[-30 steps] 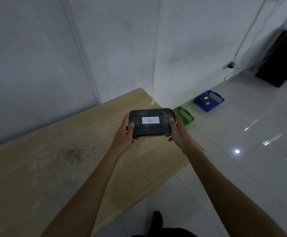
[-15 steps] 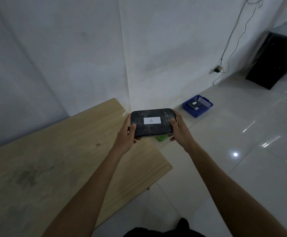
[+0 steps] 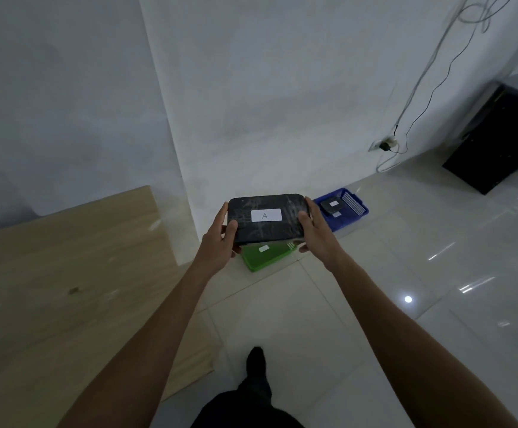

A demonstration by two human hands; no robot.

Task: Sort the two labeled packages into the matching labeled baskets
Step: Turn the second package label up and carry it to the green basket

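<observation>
I hold a flat black package (image 3: 267, 219) with a white label reading "A" in front of me, level, above the floor. My left hand (image 3: 219, 239) grips its left end and my right hand (image 3: 315, 231) grips its right end. Below the package a green basket (image 3: 262, 257) with a small white label sits on the floor by the wall, mostly hidden behind the package. To its right stands a blue basket (image 3: 349, 208), and inside it lies a second dark package (image 3: 332, 206) with a white label I cannot read.
A wooden table (image 3: 66, 288) fills the left side, its corner near my left leg. White walls meet at a corner behind the baskets. A black cabinet (image 3: 498, 140) stands at the far right, with cables and a wall socket (image 3: 384, 146) beside it. Glossy tiled floor (image 3: 406, 288) lies ahead.
I have walked from the table toward the baskets with the package in both hands. The table has slid left, the baskets look nearer, and the package now hangs over the green basket.
</observation>
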